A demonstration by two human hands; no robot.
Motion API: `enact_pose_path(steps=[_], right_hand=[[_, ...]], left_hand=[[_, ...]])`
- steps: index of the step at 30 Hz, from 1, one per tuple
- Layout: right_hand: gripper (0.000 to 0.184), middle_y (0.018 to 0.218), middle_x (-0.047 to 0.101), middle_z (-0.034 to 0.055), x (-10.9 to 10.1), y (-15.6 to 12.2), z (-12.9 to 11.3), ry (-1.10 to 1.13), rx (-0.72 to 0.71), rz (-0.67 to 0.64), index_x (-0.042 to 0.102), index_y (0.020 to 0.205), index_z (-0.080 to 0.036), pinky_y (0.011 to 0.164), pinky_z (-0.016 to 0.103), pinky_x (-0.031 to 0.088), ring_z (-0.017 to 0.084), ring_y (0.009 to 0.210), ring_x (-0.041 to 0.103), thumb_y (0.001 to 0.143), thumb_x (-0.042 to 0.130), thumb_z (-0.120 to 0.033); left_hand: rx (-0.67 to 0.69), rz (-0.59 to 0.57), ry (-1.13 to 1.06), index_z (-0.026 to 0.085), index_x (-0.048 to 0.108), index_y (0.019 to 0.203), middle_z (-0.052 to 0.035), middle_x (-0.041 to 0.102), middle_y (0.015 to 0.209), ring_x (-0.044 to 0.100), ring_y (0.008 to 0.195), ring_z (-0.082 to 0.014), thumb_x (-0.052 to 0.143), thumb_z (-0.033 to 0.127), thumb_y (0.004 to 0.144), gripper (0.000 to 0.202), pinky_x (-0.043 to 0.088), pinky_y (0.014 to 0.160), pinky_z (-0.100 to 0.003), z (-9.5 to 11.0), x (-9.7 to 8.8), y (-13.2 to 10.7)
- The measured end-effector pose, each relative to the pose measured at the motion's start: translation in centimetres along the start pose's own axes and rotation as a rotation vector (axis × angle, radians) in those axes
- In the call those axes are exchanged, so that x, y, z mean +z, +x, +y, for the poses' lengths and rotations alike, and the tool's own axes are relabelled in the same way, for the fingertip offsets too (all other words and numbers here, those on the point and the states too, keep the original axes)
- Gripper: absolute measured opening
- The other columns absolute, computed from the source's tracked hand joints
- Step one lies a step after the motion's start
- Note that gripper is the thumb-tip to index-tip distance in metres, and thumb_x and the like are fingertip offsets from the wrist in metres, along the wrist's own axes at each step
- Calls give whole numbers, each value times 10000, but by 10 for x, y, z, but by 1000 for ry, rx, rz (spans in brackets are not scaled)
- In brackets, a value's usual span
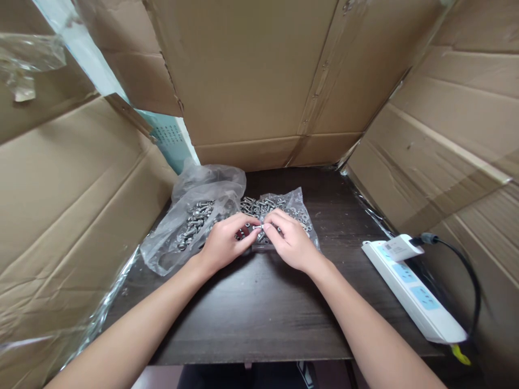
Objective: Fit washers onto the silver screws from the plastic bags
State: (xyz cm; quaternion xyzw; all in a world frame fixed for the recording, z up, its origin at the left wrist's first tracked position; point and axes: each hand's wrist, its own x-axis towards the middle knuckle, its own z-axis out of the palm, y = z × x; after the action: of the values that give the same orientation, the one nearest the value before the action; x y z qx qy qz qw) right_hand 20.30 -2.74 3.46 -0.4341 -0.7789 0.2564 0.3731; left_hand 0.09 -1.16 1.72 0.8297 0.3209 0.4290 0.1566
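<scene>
pinching a small metal piece [261, 227] with left hand [227, 237] and right hand [291, 239], held close together over the clear bag [299, 198]; cannot tell its shape, mostly covered. hiding some bolts [250, 205] in that bag. showing dimly something red [241, 234] at the clear bag's left edge, and, farther left, more bolts [196, 219] through a cloudy bag [211, 177].

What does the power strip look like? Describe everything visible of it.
The power strip is long, white and plastic-looking, with pale-blue socket panels along its top. It lies flat on the dark table beside the right cardboard wall, its near end slanting rightward. A white adapter sits on the far end, with a black cable looping from it. A yellow piece shows by the near end.
</scene>
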Motion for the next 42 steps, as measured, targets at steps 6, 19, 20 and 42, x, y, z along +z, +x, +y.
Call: enact_pose_path(steps=[6, 19, 20, 42], right_hand=[[285, 921, 575, 39, 1, 0, 0, -3, 4, 7, 553, 828, -206, 813, 344, 434, 179, 846, 573, 1061, 412, -293], [301, 890, 565, 29, 4, 0, 4, 38, 27, -46, 528, 806, -210, 792, 337, 423, 177, 835, 561, 1063, 382, -268], [312, 876, 562, 27, 4, 0, 4, 39, 27, -45, 523, 797, -211, 782, 336, 421, 177, 823, 558, 1066, 379, -276], [57, 1022, 588, 36, 0, -1, -5, 56, -16, 58, 564, 966, -220, 682, 299, 446, 156, 801, 567, 969, 519, -185]], left_hand=[[29, 44, 25, 166, 722, 1012, -30, 754, 893, 650, 680, -117, 667, 187, 963, 76, 521, 656, -224, 4, -1, 3], [58, 46, -13, 169, 735, 1001, -34, 768, 923, 678, 724, -123, 686, 173, 955, 68, 544, 679, -220, 3, -2, 3], [51, 47, -8, 169, 734, 999, -32, 766, 920, 674, 717, -120, 685, 172, 955, 66, 544, 677, -218, 4, -2, 4], [-45, 16, 29, 175, 702, 1016, -23, 757, 904, 662, 658, -111, 655, 201, 968, 72, 545, 647, -209, 2, 1, 1]])
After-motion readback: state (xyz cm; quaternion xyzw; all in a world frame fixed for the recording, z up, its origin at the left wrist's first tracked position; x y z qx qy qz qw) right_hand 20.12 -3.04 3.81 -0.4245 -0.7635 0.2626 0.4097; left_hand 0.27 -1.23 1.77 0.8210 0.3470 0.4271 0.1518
